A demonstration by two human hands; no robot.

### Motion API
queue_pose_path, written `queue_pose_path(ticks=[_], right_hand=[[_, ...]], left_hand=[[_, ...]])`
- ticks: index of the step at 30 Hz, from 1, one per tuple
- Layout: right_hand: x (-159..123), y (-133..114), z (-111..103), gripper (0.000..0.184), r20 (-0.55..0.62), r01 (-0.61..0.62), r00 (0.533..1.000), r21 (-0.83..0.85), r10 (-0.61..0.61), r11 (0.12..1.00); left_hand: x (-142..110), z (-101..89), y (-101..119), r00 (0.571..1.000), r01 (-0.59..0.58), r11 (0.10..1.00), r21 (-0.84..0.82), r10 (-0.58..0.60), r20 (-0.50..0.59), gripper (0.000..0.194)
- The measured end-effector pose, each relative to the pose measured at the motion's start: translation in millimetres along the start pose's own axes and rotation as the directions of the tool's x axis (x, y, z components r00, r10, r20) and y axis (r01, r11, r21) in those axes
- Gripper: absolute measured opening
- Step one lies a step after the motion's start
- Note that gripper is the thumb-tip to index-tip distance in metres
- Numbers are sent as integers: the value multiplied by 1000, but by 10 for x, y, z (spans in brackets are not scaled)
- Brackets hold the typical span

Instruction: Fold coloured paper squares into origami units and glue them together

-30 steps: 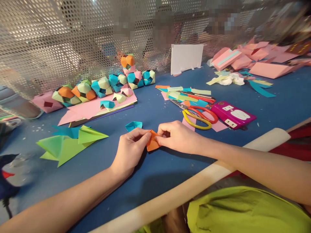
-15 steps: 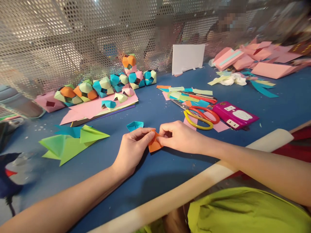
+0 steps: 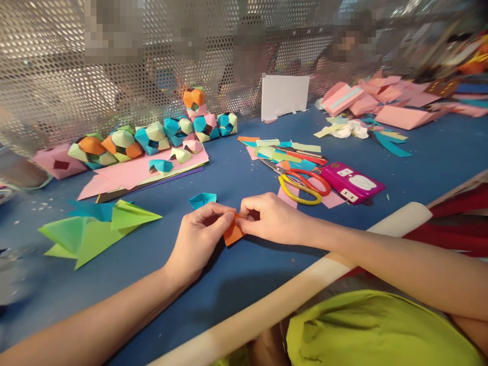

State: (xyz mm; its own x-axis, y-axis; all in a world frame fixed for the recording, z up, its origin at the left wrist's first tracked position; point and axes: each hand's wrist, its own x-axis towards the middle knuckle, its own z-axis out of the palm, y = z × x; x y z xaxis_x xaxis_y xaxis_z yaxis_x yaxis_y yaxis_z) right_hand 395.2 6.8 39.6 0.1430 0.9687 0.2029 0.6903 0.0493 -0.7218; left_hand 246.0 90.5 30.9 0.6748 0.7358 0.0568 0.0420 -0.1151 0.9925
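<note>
My left hand (image 3: 198,236) and my right hand (image 3: 269,217) meet over the blue table (image 3: 244,274), both pinching one small folded orange paper piece (image 3: 232,234). Fingers of each hand are closed on its upper edge; only its lower corner shows. A small folded teal paper piece (image 3: 203,199) lies just beyond my left hand.
Scissors with red and yellow handles (image 3: 303,182) and a magenta box (image 3: 353,183) lie right of my hands among paper strips (image 3: 282,150). Folded green sheets (image 3: 91,231) lie left. Several coloured paper cubes (image 3: 152,137) line a perforated metal screen (image 3: 114,76). Pink paper shapes (image 3: 381,99) sit far right.
Both hands have kept pinching the orange piece, pressing closer so less of it shows. The view has shifted slightly, so everything sits a little further left.
</note>
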Motion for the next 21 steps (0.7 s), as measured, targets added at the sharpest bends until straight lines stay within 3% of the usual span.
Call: queue_pose_path(ticks=[5, 10, 21], right_hand=[[8, 22, 4, 20, -88, 55, 995, -7, -55, 998], [-4, 17, 16, 20, -98, 105, 989, -21, -107, 994], [-40, 23, 28, 15, -106, 194, 974, -58, -199, 979]], left_hand=[[16, 26, 10, 995, 96, 994, -59, -96, 1, 24], [14, 30, -1, 997, 76, 997, -8, -76, 33, 10], [-1, 56, -25, 999, 48, 999, 15, -48, 7, 7]])
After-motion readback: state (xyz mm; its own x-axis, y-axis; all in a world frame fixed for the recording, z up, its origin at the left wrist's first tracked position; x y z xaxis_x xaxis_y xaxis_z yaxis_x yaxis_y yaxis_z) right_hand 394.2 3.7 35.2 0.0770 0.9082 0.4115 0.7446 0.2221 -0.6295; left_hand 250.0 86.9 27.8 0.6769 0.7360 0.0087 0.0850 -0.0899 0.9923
